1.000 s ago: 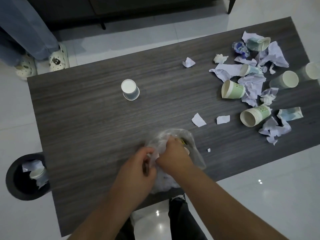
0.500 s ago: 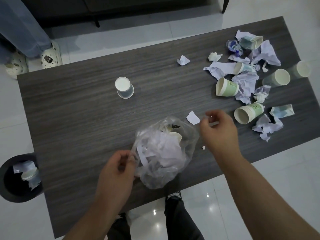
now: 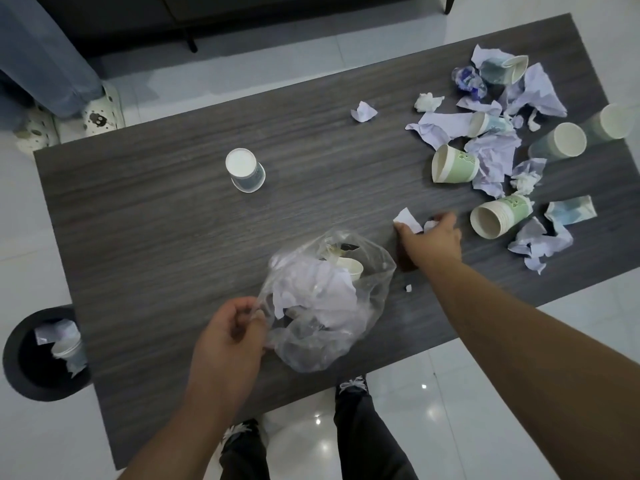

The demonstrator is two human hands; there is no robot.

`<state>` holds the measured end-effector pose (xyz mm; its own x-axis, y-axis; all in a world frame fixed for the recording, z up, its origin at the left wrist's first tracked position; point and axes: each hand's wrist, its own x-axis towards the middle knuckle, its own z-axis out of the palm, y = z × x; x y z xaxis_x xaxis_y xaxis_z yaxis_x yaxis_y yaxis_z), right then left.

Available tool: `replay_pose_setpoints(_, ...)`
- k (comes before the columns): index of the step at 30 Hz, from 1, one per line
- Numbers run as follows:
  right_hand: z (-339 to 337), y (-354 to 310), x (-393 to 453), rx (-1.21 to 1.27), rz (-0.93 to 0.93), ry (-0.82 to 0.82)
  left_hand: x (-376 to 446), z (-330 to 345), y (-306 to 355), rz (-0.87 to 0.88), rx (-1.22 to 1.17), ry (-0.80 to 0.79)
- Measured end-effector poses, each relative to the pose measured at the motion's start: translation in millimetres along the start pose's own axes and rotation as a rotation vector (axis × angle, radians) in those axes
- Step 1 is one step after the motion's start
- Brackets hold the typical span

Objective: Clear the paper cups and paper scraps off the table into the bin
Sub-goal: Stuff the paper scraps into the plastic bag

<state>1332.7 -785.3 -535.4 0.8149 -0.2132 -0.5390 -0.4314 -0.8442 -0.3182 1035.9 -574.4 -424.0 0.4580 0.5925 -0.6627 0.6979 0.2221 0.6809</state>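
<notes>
The dark wood-grain desk (image 3: 156, 220) fills most of the view. Beside its near left corner a round black bin (image 3: 20, 368) stands on the floor, holding a cup and some paper. On the desk's near edge lies a clear plastic bag (image 3: 367, 306) stuffed with scraps and a cup. A heap of paper cups and crumpled paper (image 3: 498, 157) litters the far right end. One upturned cup (image 3: 244, 169) stands alone near the middle. The hands are well apart: the left hand (image 3: 228, 337) pinches the bag's rim, while the right hand (image 3: 433, 240) curls its fingers over a white scrap (image 3: 408, 220) just left of a stack of green cups (image 3: 498, 218).
</notes>
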Motion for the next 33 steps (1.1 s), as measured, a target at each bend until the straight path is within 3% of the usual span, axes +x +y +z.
replay_pose_setpoints(12, -26, 25, 18, 0.031, -0.053, -0.030, 5, 5, -1, 0.019, 0.007, 0.020)
replay_pose_setpoints(19, -34, 23, -17, 0.370, 0.035, -0.040, 5, 4, -5, 0.039, -0.016, -0.005)
replay_pose_setpoints(22, -50, -13, -74, 0.625, -0.113, -0.081, 3, 3, -9, 0.043, 0.007, -0.009)
replay_pose_setpoints(25, -49, -35, -141, 0.713, -0.412, -0.309, 3, 4, -13, 0.045, 0.038, -0.010)
replay_pose_setpoints(29, -19, -35, -187, 0.263, -0.636, -0.524, -1, 9, -7, 0.100, 0.046, -0.037)
replay_pose_setpoints(31, -12, -30, -187, 0.051, -0.699, -0.479, -3, 11, -3, 0.121, 0.028, -0.046)
replay_pose_setpoints(33, -12, -23, -184, 0.168, -0.744, -0.375, -3, 12, -1, 0.120, 0.007, -0.047)
